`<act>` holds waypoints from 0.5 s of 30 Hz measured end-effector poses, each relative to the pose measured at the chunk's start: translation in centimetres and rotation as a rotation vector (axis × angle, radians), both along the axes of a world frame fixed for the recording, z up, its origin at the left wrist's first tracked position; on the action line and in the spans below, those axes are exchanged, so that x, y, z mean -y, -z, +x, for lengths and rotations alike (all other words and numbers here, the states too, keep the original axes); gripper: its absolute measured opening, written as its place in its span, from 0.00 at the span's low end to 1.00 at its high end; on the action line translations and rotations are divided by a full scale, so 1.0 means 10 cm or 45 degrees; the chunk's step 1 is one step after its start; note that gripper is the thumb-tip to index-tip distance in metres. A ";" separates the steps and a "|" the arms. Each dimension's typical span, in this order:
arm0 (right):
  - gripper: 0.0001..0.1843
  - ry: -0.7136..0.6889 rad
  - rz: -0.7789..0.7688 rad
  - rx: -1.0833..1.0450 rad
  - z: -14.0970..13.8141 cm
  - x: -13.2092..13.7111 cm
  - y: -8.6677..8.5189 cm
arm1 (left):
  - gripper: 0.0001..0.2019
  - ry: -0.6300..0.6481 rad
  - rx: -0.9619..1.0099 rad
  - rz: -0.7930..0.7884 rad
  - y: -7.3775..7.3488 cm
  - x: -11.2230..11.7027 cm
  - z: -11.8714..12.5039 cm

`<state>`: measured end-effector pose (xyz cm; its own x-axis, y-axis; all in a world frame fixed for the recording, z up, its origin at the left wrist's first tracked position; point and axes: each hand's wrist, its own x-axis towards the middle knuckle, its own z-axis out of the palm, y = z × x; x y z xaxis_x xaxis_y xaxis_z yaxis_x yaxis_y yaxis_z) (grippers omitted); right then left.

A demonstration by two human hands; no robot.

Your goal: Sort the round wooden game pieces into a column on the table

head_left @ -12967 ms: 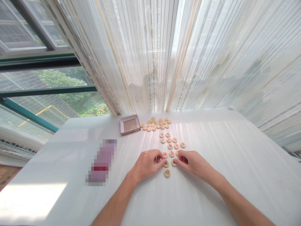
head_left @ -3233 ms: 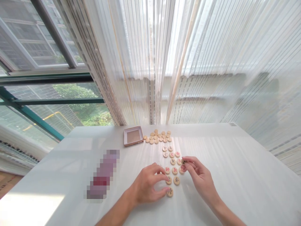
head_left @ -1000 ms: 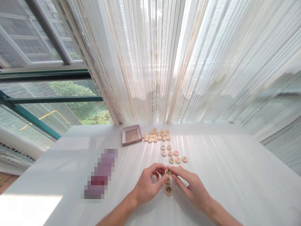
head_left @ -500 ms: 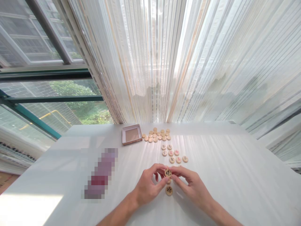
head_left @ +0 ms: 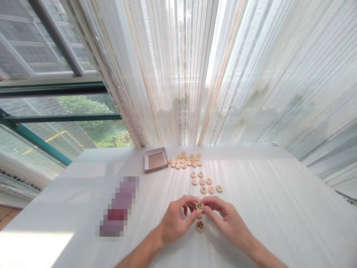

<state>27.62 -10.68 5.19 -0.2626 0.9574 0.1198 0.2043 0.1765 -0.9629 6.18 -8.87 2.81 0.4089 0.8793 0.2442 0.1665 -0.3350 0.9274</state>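
Between the fingertips of my left hand (head_left: 177, 217) and my right hand (head_left: 227, 216) is a round wooden Chinese chess piece (head_left: 199, 206) with a black character on its face. Both hands are closed on it from either side. Nearer to me lies a second Chinese chess piece with a black character (head_left: 200, 226), face up on the white table (head_left: 267, 208). Part of another piece shows just under the held one, mostly hidden by my fingers. Beyond my hands, several face-up pieces with red or black characters (head_left: 202, 181) lie in loose rows.
An open shallow box (head_left: 156, 160) sits near the far edge, left of several pieces with blank sides up (head_left: 183, 161). A blurred purple patch (head_left: 119, 206) covers something on the left of the table. Striped sheer curtains (head_left: 181, 74) hang behind, beside a window (head_left: 83, 106).
Almost nothing differs. The held piece sits slightly lower in the picture, and the whole view has shifted a little.
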 end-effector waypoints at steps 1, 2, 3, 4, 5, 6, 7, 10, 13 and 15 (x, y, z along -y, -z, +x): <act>0.16 -0.004 -0.004 -0.007 0.00 0.00 0.00 | 0.13 0.000 -0.003 0.002 0.00 0.00 0.00; 0.16 -0.007 -0.009 -0.013 0.00 0.00 0.00 | 0.13 -0.001 -0.005 0.002 0.00 0.00 0.00; 0.16 -0.008 -0.014 -0.019 -0.01 0.00 0.00 | 0.13 -0.002 -0.007 0.003 0.00 -0.01 0.00; 0.16 -0.009 -0.020 -0.024 -0.01 0.00 0.00 | 0.13 -0.003 -0.006 0.004 0.00 -0.01 0.00; 0.16 -0.012 -0.026 -0.029 -0.01 0.00 -0.01 | 0.13 0.000 -0.003 0.006 -0.01 0.00 0.00; 0.16 -0.015 -0.029 -0.033 -0.02 0.00 -0.01 | 0.13 0.002 0.001 0.010 -0.01 0.00 0.00; 0.15 -0.020 -0.029 -0.034 -0.02 0.01 -0.01 | 0.13 0.008 0.004 0.015 -0.01 0.00 0.00; 0.14 -0.026 -0.002 -0.018 -0.03 0.00 -0.02 | 0.13 0.019 -0.006 0.057 0.00 0.01 0.00; 0.13 -0.011 0.045 0.025 -0.04 -0.01 -0.02 | 0.11 0.010 -0.059 0.135 0.00 0.03 0.01; 0.13 0.007 0.071 0.067 -0.04 -0.01 0.00 | 0.10 0.015 -0.098 0.200 0.00 0.04 0.03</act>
<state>27.21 -10.60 5.17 -0.2649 0.9510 0.1592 0.2554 0.2284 -0.9395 6.43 -9.24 2.78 0.4421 0.8278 0.3455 0.2302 -0.4770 0.8482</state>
